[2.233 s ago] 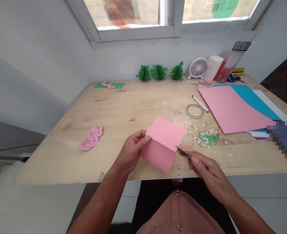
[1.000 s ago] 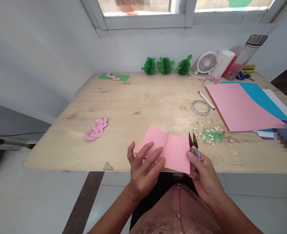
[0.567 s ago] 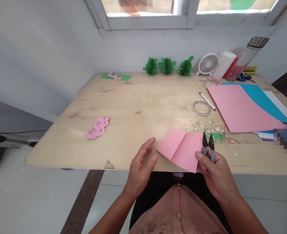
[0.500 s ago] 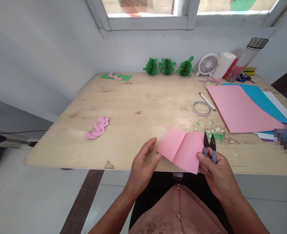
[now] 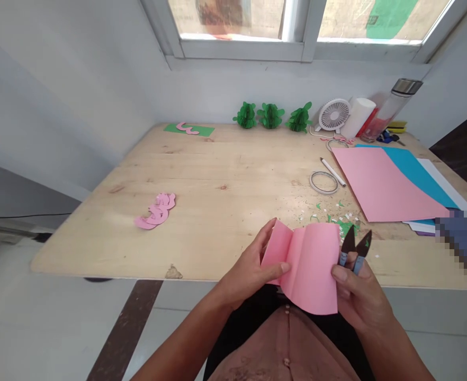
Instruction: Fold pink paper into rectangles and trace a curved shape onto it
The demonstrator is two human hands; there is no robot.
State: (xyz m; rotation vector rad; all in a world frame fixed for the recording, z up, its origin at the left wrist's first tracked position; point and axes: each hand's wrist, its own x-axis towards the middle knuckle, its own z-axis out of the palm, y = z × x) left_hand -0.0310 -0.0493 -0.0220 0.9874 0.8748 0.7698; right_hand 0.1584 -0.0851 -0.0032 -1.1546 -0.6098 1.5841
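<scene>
A creased pink sheet (image 5: 315,267) hangs between my two hands over the table's front edge. My left hand (image 5: 257,267) grips its left part, with the thumb on the near face and the fingers behind. On the right side, my right hand (image 5: 362,291) pinches the sheet's edge under the thumb. That same hand also holds dark-bladed scissors (image 5: 350,248), their blades apart and pointing away from me. Green and white paper scraps (image 5: 344,227) lie just beyond the sheet.
Cut pink curls (image 5: 158,211) lie at the left. Three green paper figures (image 5: 271,115) stand by the wall beside a small fan (image 5: 334,115). A tape roll (image 5: 323,182), a pen (image 5: 332,172) and large coloured sheets (image 5: 388,185) are on the right.
My left hand has moved right and taken hold of the pink sheet's left part. The sheet has come nearer to me and is bent more along its creases.
</scene>
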